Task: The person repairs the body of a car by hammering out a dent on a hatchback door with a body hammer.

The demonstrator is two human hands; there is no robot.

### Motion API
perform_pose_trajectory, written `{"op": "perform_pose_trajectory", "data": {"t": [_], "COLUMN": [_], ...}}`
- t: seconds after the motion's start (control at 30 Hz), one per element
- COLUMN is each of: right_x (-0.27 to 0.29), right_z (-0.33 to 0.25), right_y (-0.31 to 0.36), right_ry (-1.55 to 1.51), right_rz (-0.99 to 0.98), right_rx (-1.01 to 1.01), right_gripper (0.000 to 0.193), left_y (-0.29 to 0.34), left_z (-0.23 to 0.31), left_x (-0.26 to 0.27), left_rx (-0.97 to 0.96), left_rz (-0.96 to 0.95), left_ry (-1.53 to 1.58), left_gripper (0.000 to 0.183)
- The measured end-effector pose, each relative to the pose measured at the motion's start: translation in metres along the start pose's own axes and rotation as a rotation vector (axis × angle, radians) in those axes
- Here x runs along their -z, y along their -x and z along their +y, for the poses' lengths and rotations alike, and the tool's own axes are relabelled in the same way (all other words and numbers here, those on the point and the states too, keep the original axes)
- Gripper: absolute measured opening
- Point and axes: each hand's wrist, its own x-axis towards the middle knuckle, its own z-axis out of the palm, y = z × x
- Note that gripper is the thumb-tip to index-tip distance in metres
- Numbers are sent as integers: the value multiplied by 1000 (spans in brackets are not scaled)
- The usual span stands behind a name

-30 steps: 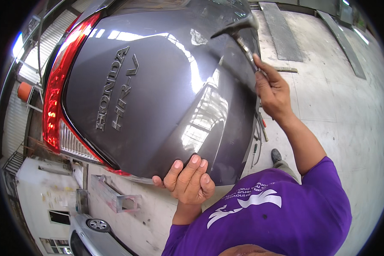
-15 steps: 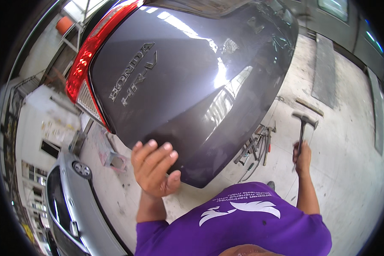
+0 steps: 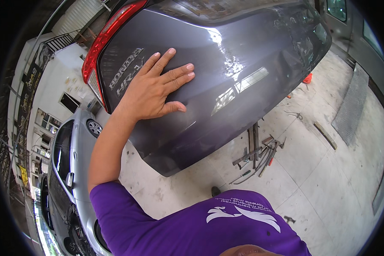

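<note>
My left hand (image 3: 155,87) is stretched over the dark grey car tailgate (image 3: 187,143), palm down and fingers spread. It appears to lie flat on the panel, beside the chrome lettering (image 3: 126,70), part of which it covers. A red tail light (image 3: 99,47) runs along the panel's left edge. The panel's right side looks creased and scuffed. Out of sight is my right hand. A hammer head (image 3: 289,219) shows low on the right past my purple shirt; its handle is hidden.
Several hand tools and metal bars (image 3: 264,155) lie on the pale tiled floor below the tailgate. Farther right are a short bar (image 3: 325,135) and a long grey mat (image 3: 352,106). A silver car (image 3: 83,170) stands at the left.
My left hand has moved up and forward from the tailgate's lower edge onto its face. The right hand, which held the hammer, has dropped out of view. The view has shifted.
</note>
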Motion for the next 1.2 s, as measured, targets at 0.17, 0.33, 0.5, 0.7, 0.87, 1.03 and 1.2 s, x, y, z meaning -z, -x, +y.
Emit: {"op": "perform_pose_trajectory", "data": {"t": [0.17, 0.33, 0.5, 0.7, 0.87, 1.03, 1.2], "right_x": [36, 57, 18, -22, -41, -66, -116], "right_z": [-7, -4, -14, -12, 3, -13, -70], "right_y": [-33, -71, -46, -43, -22, 42, 126], "right_ry": [-66, -122, -43, 91, 230, 306, 246], "right_rz": [101, 188, 23, -114, -33, -87, -233], "right_rx": [-58, -56, -7, -6, 77, 358, 697], "right_gripper": [47, 46, 43, 41, 36, 35, 34], "left_y": [-24, -48, -83, -125, -139, -110, -67], "left_z": [6, 11, 17, 24, 28, 21, 18], "left_x": [-5, -5, -5, -10, -15, -11, -8], "left_rx": [-29, -69, -144, -197, -189, -183, -144], "left_rz": [-85, -101, -66, -11, 18, 8, -31], "left_ry": [14, 11, 29, 7, 3, 27, 42], "left_gripper": [95, 102, 103, 101, 99, 100, 102]}}
